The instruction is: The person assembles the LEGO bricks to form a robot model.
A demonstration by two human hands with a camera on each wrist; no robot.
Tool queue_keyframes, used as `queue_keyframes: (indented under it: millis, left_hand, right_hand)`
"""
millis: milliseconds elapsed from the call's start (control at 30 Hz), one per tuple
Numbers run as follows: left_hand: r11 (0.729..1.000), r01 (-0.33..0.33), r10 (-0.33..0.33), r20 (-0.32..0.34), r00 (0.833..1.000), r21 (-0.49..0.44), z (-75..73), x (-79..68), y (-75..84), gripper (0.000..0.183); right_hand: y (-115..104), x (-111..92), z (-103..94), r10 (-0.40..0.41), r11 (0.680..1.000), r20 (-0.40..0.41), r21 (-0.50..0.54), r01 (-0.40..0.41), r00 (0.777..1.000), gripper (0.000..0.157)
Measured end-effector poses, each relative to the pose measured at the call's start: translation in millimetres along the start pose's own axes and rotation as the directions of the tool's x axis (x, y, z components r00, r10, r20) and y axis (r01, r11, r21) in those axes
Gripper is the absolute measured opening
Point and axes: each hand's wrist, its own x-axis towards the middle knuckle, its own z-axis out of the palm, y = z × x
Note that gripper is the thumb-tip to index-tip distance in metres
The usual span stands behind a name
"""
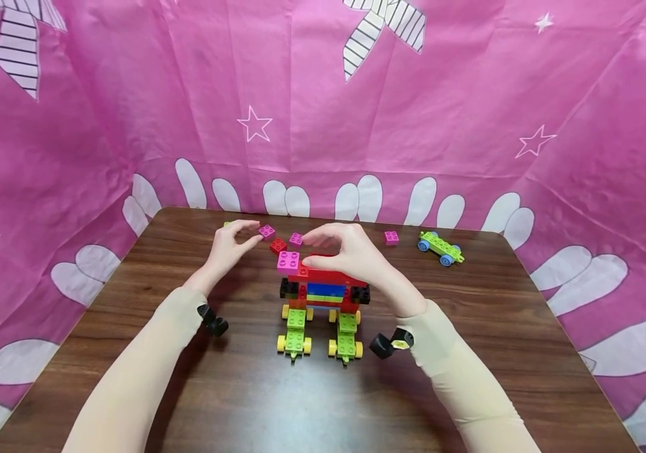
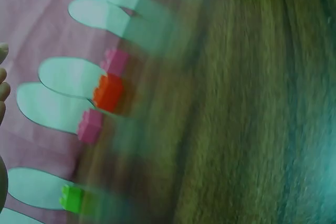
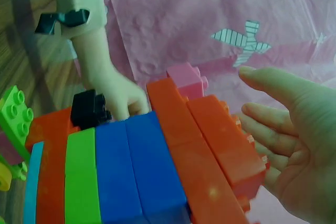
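Observation:
A built-up block model (image 1: 325, 277) stands at the middle of the table, with red, blue and green layers, black bricks at its sides and yellow-wheeled green bases below. A pink brick (image 1: 288, 261) sits on its top left corner. My right hand (image 1: 351, 251) hovers at the red top; in the right wrist view its thumb and fingers are spread beside the red bricks (image 3: 226, 140), holding nothing. Left of the model, my left hand (image 1: 231, 244) reaches over the table with loosely bent fingers, its tips near a loose pink brick (image 1: 267, 232).
A red brick (image 1: 278, 246) and another pink brick (image 1: 296, 239) lie behind the model. Further right are a pink brick (image 1: 391, 238) and a green wheeled base (image 1: 440, 247) with blue wheels. A small green brick (image 2: 72, 198) lies near the far edge. Pink cloth (image 1: 311, 145) surrounds the table.

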Motion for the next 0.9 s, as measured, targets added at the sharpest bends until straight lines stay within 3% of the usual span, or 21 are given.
queue_keyframes:
  millis: [133,433,667,900]
  left_hand:
    - [0.998,0.047,-0.049,0.041,0.998,0.039,2.4,2.4,-12.6,0.036]
    - [0.989,0.083,-0.096,0.11,0.989,0.119,6.4,10.3,-28.8,0.042]
    - [0.98,0.124,-0.15,0.172,0.974,0.154,10.9,15.1,-35.2,0.048]
    - [0.97,0.16,-0.198,0.213,0.957,0.185,15.1,19.5,-41.8,0.05]
  right_hand:
    - [-1.3,4.3,4.2,0.033,0.999,0.029,0.006,-0.033,0.999,0.034]
    - [5.6,4.3,12.3,0.092,0.996,0.082,-0.006,-0.092,0.992,0.036]
    - [6.7,3.7,17.0,0.097,0.993,0.108,-0.084,-0.088,0.989,0.041]
    - [5.9,3.4,19.4,0.102,0.992,0.104,-0.089,-0.093,0.989,0.037]
